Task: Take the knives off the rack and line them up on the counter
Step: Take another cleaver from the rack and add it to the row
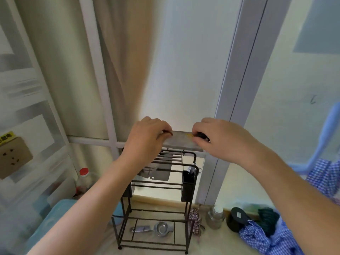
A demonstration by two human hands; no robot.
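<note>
My right hand (217, 137) grips the black handle and my left hand (147, 137) pinches the blade's far end; the cleaver (181, 141) hangs level above the rack (191, 157). Step: extraction. Next, I judge: lower it flat onto the counter (211, 242); another knife (161, 172) remains racked.

Two bare forearms entered from below; no sleeves, watch or rings showed; left hand (147, 137) and right hand (220, 138) ungloved; fingers (197, 128) curled, nails short.
</note>
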